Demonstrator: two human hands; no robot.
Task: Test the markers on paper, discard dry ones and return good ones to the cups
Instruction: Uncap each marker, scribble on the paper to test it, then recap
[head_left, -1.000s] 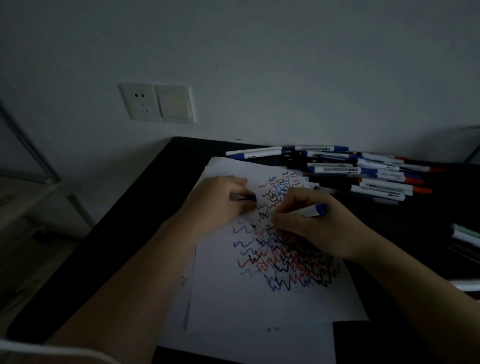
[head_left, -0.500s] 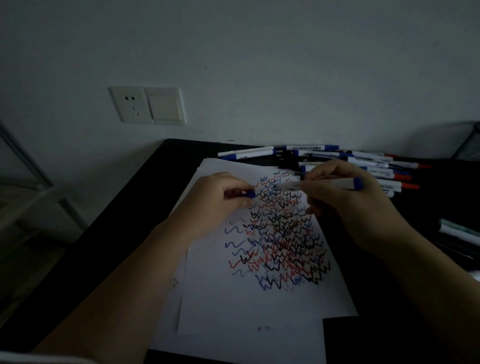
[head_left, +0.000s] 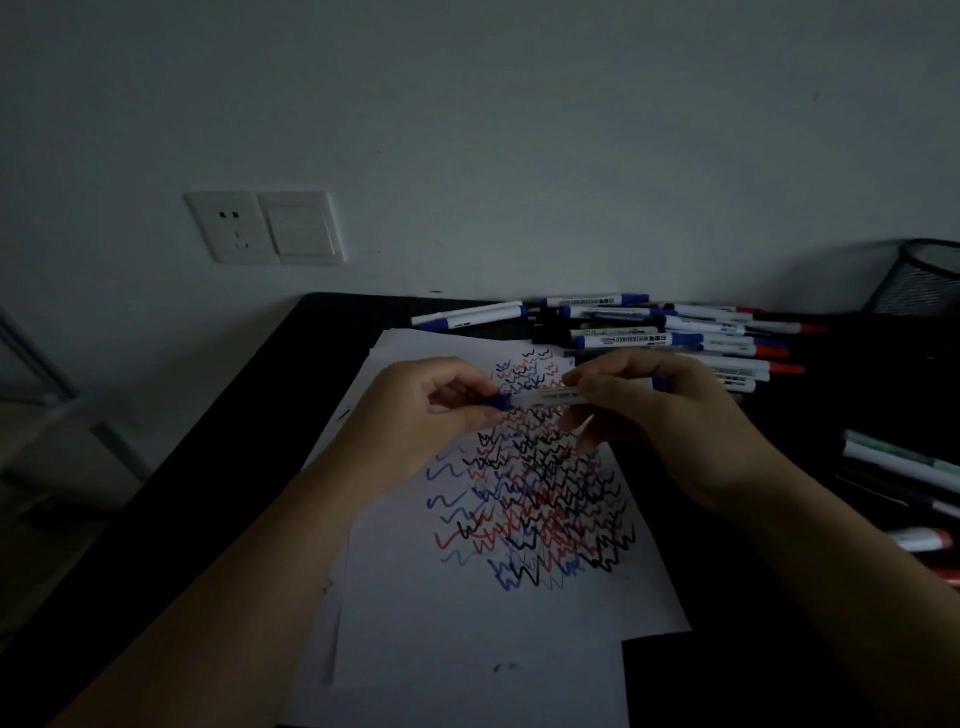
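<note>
A white sheet of paper lies on the black table, covered with blue, red and black zigzag scribbles. Above it my right hand holds a white marker level, pointing left. My left hand pinches the marker's blue cap, which meets the marker's left end. A pile of white markers with blue, red and black caps lies behind the paper. A black mesh cup stands at the far right edge.
More markers lie at the right edge of the black table. A wall with a socket and switch plate rises just behind. The table's left edge runs diagonally, with floor and a metal frame beyond.
My right hand lifted the marker off the paper, turned it level and brought its tip to the blue cap in my left hand. The view tilted slightly.
</note>
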